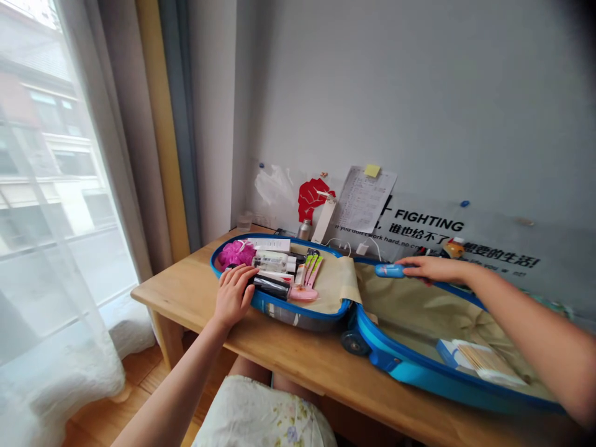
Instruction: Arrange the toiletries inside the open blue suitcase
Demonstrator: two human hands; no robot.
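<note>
A blue suitcase [298, 308] lies open on the wooden desk [195, 292]. Its left half holds a pink bath puff [236, 253], several bottles and tubes [272, 262], pink-and-yellow packets [311, 269] and a black tube [270, 286]. My left hand [233, 293] rests on the near rim of that half, fingers spread beside the black tube. My right hand [431, 268] reaches over the far rim of the right half and grips a small blue case [390, 270]. The right half is lined with beige fabric [428, 310] and holds a box of cotton swabs [484, 361].
Against the wall stand a red fist cutout [311, 197], a paper sheet with a yellow note [363, 198], a white box, a small metal bottle [305, 230] and white cables. A sheer curtain [56, 248] and window fill the left. My lap shows below the desk edge.
</note>
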